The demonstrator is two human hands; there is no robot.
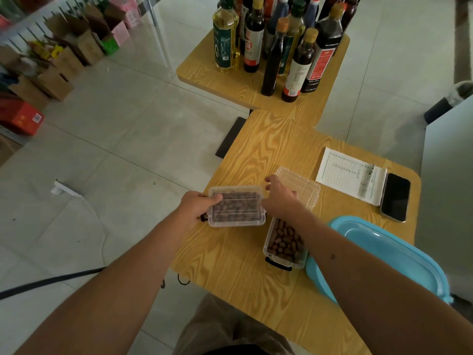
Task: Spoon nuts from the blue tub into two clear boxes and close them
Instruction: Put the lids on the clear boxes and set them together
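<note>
Saw wooden table [256, 155] from above; blue tub [399, 254] at right edge, lid on. Two clear boxes held nuts. Left box [236, 206] lidded, both my hands on it: left hand [198, 204] gripped left end, thumb on lid; right hand [279, 194] at right end, fingers curled, grip unclear. Judged latches unconfirmed. Right box [285, 243] open under right forearm; spare lid [298, 187] just behind. No spoon visible. Notepad [350, 172], phone [395, 197], bottles [281, 42] well clear.
</note>
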